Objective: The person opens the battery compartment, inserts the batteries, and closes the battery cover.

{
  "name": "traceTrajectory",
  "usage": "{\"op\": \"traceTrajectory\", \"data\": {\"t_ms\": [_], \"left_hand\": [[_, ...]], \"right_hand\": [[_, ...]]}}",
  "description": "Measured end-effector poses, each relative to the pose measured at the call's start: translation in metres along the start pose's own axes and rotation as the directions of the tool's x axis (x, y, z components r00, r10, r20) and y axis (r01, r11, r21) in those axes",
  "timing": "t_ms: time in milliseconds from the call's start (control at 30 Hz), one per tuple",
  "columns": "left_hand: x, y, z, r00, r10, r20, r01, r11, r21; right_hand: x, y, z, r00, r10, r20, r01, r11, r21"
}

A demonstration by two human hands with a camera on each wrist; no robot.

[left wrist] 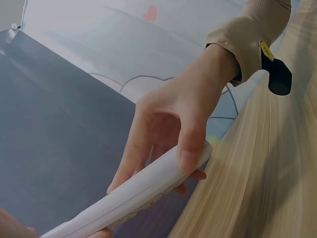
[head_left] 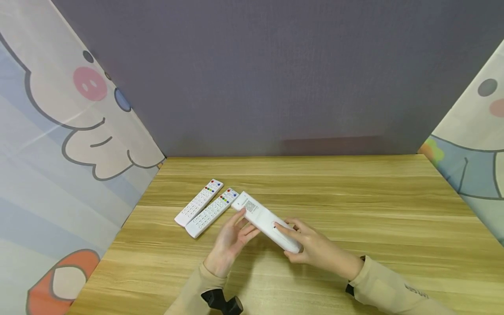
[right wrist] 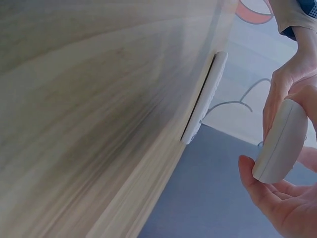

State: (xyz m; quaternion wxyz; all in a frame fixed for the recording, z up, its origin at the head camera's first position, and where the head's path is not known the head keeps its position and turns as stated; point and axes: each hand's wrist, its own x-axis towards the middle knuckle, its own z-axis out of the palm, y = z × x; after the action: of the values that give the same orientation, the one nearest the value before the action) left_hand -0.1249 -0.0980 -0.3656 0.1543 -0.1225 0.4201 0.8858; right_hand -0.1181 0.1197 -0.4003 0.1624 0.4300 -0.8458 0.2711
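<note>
Both hands hold a white remote control (head_left: 265, 222) above the table, back side up, with a printed QR code near its far end. My left hand (head_left: 229, 241) pinches the far end, thumb on top and fingers below. The right hand (head_left: 316, 248) grips the near end, its index finger lying on the back near a small dark spot. In the left wrist view, the right thumb presses along the edge of the remote (left wrist: 141, 191). The right wrist view shows the remote's rounded end (right wrist: 286, 144) between the fingers. Its button side is mostly hidden.
Two more white remotes, one outer (head_left: 197, 205) and one inner (head_left: 210, 214), lie button side up, side by side, left of the hands on the wooden table (head_left: 374, 197). A grey panel (head_left: 275, 78) stands along the back edge, with cartoon-printed sheets at both sides.
</note>
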Motion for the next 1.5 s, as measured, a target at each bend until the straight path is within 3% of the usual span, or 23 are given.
{"op": "traceTrajectory", "data": {"t_ms": [267, 667, 900, 1067, 1267, 1500], "left_hand": [[0.0, 0.0, -0.001, 1.0, 0.013, 0.019, -0.014, 0.999, 0.05], [0.003, -0.003, -0.004, 0.991, 0.094, 0.093, -0.109, 0.978, 0.178], [0.005, -0.005, -0.006, 0.987, 0.107, 0.124, -0.128, 0.976, 0.175], [0.008, -0.008, -0.006, 0.982, 0.122, 0.147, -0.148, 0.972, 0.184], [0.011, -0.012, -0.004, 0.983, 0.149, 0.11, -0.169, 0.963, 0.212], [0.011, -0.014, -0.002, 0.985, 0.158, 0.07, -0.17, 0.959, 0.227]], "right_hand": [[-0.001, 0.001, 0.003, 0.999, -0.006, -0.046, 0.007, 0.999, 0.031], [-0.002, -0.004, 0.006, 0.993, 0.104, -0.047, -0.093, 0.976, 0.199], [-0.003, -0.007, 0.004, 0.982, 0.189, 0.006, -0.183, 0.946, 0.267], [-0.005, -0.009, 0.002, 0.965, 0.255, 0.062, -0.26, 0.89, 0.375], [-0.004, -0.008, 0.001, 0.932, 0.321, 0.166, -0.359, 0.768, 0.53], [-0.004, -0.008, 0.0, 0.911, 0.319, 0.26, -0.411, 0.665, 0.624]]}}
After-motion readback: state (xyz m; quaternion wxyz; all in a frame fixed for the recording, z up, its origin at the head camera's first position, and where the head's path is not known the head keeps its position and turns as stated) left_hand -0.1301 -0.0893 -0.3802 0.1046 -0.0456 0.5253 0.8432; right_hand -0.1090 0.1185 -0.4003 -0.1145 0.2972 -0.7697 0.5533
